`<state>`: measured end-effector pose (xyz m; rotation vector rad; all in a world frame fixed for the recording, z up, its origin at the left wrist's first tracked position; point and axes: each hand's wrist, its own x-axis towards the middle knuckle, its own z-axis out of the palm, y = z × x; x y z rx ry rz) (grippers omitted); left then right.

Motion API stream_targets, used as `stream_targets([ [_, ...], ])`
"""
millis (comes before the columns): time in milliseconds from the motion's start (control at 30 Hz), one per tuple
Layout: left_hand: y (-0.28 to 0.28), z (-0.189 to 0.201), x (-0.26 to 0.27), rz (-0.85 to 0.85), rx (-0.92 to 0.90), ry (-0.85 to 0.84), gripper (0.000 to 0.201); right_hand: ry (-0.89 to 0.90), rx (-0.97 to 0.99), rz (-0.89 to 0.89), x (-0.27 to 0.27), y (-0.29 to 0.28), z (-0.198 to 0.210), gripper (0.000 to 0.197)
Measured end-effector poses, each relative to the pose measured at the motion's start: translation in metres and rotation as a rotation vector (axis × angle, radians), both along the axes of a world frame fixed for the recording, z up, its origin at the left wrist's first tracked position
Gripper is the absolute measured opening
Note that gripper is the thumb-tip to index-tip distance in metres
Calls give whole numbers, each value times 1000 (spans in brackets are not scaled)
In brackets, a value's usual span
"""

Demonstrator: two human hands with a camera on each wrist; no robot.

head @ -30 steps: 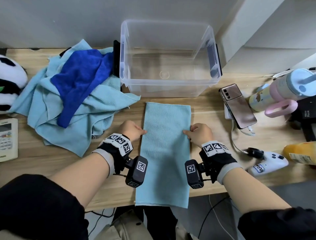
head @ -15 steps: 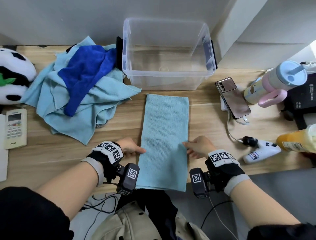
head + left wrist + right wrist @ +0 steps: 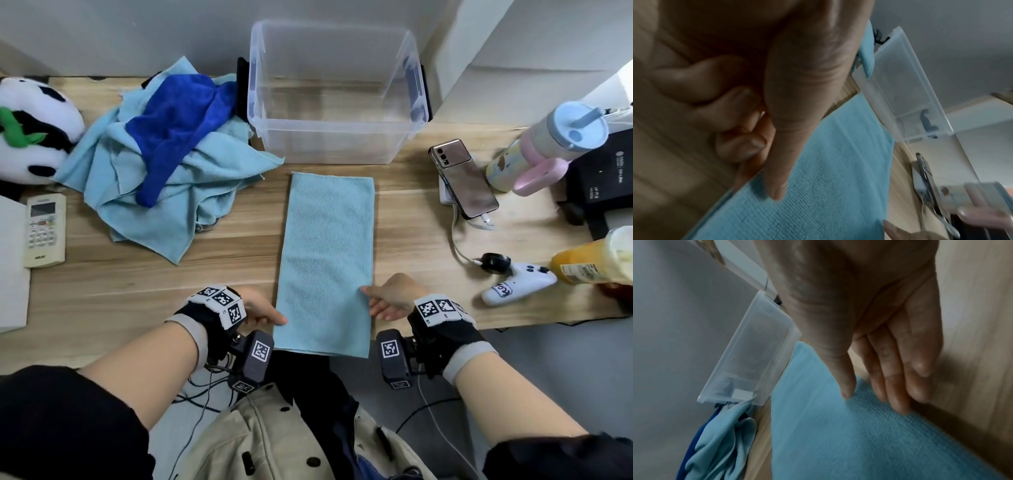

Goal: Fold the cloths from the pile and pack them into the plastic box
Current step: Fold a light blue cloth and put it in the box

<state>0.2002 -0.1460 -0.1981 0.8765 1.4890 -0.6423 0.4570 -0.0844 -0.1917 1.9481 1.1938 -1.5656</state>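
A light blue cloth [image 3: 325,260], folded into a long strip, lies flat on the wooden table [image 3: 222,274] in front of the clear plastic box [image 3: 329,140], which holds nothing. Its near end reaches the table's front edge. My left hand [image 3: 279,320] pinches the strip's left edge near that end: in the left wrist view the left hand [image 3: 764,186] has its thumb on top and a finger under the cloth [image 3: 838,178]. My right hand [image 3: 370,301] rests thumb and straight fingers on the right edge of the cloth [image 3: 838,434]. The cloth pile [image 3: 164,164], light blue with a dark blue one on top, lies left of the box.
A phone [image 3: 462,178] on a charger, a pink and blue tumbler [image 3: 555,144], a white game controller [image 3: 517,284] and an orange bottle [image 3: 592,260] crowd the right side. A panda plush [image 3: 30,130] and a remote [image 3: 44,229] sit at the left.
Both hands have slid along the strip's side edges from its middle toward its near end. The cloth stays flat in place.
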Motion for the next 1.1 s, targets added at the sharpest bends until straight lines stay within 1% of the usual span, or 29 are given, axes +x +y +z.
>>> stream_targets([
  [100,2,7,1,-13,162,80,39,-35,-118,162,6,-6,-1,47],
  [133,3,7,1,1,180,94,36,-34,-150,201,8,-9,1,46],
  [167,3,6,1,31,166,86,33,-27,-169,222,9,-13,3,43],
  [233,0,8,4,53,46,38,30,-6,-193,244,10,-20,8,36],
  [267,-2,9,6,38,-3,25,32,14,-211,250,10,-24,10,33],
  [367,-7,13,10,61,-12,28,42,31,-236,245,11,-30,3,25],
  [433,-7,18,10,74,-26,12,42,17,-194,227,13,-31,-1,21],
  [467,-4,19,8,91,-22,2,39,18,-164,188,13,-31,0,19],
  [500,-2,18,5,143,-14,-5,34,41,-143,120,14,-30,2,16],
  [533,1,20,3,226,-6,-25,28,84,-122,34,14,-29,5,13],
  [567,4,20,0,317,-2,-47,27,126,-92,-38,14,-27,8,12],
  [633,10,22,-4,409,15,-75,29,212,-6,-175,15,-24,14,8],
  [667,13,23,-4,459,43,-94,22,268,25,-268,14,-23,17,8],
  [700,16,25,-4,542,68,-121,17,314,43,-351,15,-21,17,10],
  [733,18,24,-5,639,89,-145,16,353,40,-423,14,-21,19,9],
  [800,19,30,-3,820,125,-216,13,406,6,-511,12,-21,20,3],
  [867,18,29,-5,985,132,-277,14,450,-15,-600,12,-19,18,15],
  [933,18,27,-7,1126,128,-333,18,480,-22,-678,12,-19,17,19],
  [1000,18,28,-8,1206,133,-376,14,495,1,-723,11,-18,16,10],
  [1067,20,27,-6,1185,178,-375,12,479,54,-686,9,-18,16,3],
  [1100,20,27,-4,1144,216,-362,12,454,96,-640,8,-17,14,4],
])
